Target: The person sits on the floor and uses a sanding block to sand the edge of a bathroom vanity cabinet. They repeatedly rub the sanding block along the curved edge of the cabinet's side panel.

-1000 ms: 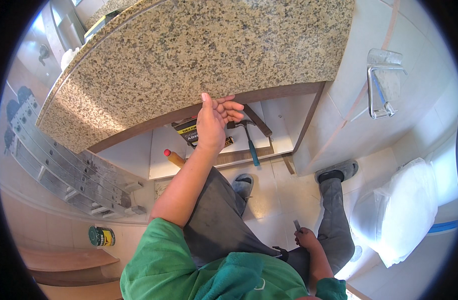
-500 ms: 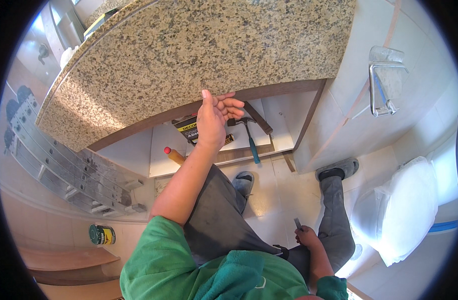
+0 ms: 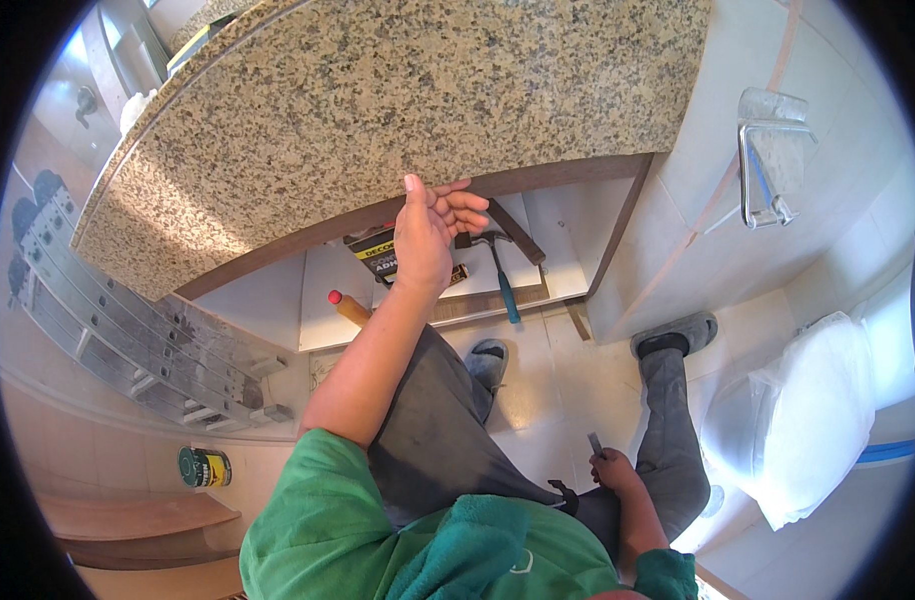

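Note:
My left hand (image 3: pixel 433 230) is held up at the front edge of the speckled granite countertop (image 3: pixel 408 100), palm inward, fingers apart and slightly curled, with nothing in it. Whether a fingertip touches the edge I cannot tell. Down by my right thigh, my right hand (image 3: pixel 612 470) is closed around a short, flat grey tool (image 3: pixel 595 443); its kind is unclear. Inside the cabinet beneath the counter lie a claw hammer (image 3: pixel 505 285) with a teal handle and a dark can (image 3: pixel 376 252) with a yellow band, partly hidden by my left forearm. An orange, red-tipped handle (image 3: pixel 349 305) sticks out beside that forearm.
An aluminium ladder (image 3: pixel 143 345) lies at the left, with a green and yellow tin (image 3: pixel 205 467) and brown curved boards (image 3: pixel 138 525) nearer me. A metal holder (image 3: pixel 766 170) projects from the right wall. Below it stands a white plastic-wrapped bundle (image 3: pixel 803 420).

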A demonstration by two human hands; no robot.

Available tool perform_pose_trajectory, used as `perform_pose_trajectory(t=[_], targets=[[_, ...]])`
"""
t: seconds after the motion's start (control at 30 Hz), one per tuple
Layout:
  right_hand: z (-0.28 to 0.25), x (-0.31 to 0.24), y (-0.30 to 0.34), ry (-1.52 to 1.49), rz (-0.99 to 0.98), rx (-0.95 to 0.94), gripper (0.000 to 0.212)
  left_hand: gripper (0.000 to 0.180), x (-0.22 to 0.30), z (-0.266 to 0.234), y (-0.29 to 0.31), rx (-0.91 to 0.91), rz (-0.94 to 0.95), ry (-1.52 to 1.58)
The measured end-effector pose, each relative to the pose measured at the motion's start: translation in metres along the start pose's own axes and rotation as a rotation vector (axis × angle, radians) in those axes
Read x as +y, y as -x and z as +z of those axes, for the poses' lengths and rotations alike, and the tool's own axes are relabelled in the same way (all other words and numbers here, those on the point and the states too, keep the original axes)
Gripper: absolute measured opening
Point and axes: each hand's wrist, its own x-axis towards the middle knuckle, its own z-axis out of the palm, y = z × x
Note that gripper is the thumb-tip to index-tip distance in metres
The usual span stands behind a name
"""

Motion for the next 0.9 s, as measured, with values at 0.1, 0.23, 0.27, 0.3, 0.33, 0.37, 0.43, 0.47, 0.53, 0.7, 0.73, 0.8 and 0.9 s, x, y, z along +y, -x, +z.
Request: perform_pose_trajectory(t=[0.1,0.23,0.27,0.3,0.33,0.37,0.43,0.47,0.53,0.7,0.73,0.8,0.9], targets=[[-0.001,-0.003,0.001,-0.002,-0.001,0.0,0.026,0.085,0.001,0.001,0.0,0.006,0.001,-0.002],[0.0,0.002,-0.002,-0.032,0.011,0.006,0.027,0.084,0.0,0.002,0.0,0.006,0.003,-0.003],[0.0,0.003,-0.003,-0.03,0.009,0.004,0.027,0.084,0.001,0.002,0.0,0.006,0.005,-0.006],[0.0,0.003,-0.003,-0.028,0.006,0.001,0.027,0.084,0.001,0.002,0.0,0.006,0.005,-0.006],[0.0,0.003,-0.003,-0.025,0.004,0.0,0.027,0.084,0.001,0.002,0.0,0.006,0.005,-0.006],[0.0,0.003,-0.003,-0.027,0.009,-0.005,0.025,0.084,0.001,0.002,0.0,0.006,0.005,-0.007],[-0.001,0.003,-0.003,-0.029,0.02,-0.015,0.022,0.084,0.001,0.002,0.0,0.006,0.004,-0.005],[-0.001,0.003,-0.003,-0.025,0.012,-0.014,0.022,0.084,0.001,0.001,0.0,0.005,0.004,-0.005],[-0.001,0.003,-0.003,-0.019,-0.003,-0.012,0.022,0.084,0.001,0.002,0.0,0.007,0.006,-0.006],[-0.001,0.001,-0.001,-0.012,-0.001,-0.003,0.026,0.084,0.0,0.002,0.0,0.005,0.008,-0.005],[-0.001,-0.002,0.001,-0.016,0.001,-0.001,0.027,0.084,0.001,0.001,0.0,0.004,0.008,-0.004],[-0.001,-0.006,0.003,-0.018,0.008,-0.006,0.027,0.084,0.002,0.0,0.0,0.005,0.008,-0.005],[-0.001,-0.004,0.003,-0.015,0.008,-0.005,0.027,0.084,0.003,0.001,0.001,0.004,0.003,-0.005]])
